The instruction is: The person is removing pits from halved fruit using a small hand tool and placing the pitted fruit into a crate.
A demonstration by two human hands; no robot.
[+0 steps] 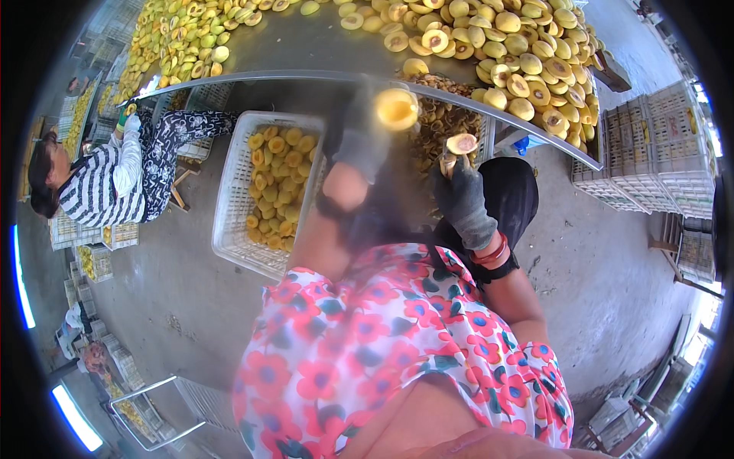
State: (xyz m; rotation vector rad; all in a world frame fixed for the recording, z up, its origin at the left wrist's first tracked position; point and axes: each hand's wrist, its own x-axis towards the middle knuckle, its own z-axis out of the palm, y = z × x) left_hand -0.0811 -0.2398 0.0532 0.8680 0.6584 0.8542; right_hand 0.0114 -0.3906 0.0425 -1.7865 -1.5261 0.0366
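Observation:
My left hand (362,150), in a grey glove and blurred, holds up a hollowed yellow stone-fruit half (397,109) near the metal table's edge. My right hand (465,202), also in a grey glove, grips another fruit half (461,143), its cut face showing a brownish centre. A small shiny piece (447,165) shows at the right fingers; whether it is a tool I cannot tell. Brown scraps and pits (441,129) lie in a container below the table edge. Left of my left arm, a white plastic crate (232,189) holds hollowed fruit halves (278,189).
The metal table (298,40) bears heaps of halved fruit (527,63), with a raised rim toward me. Stacked plastic crates (648,149) stand at right. A co-worker (109,183) sits at left, near the table. A metal-framed chair (172,407) stands lower left.

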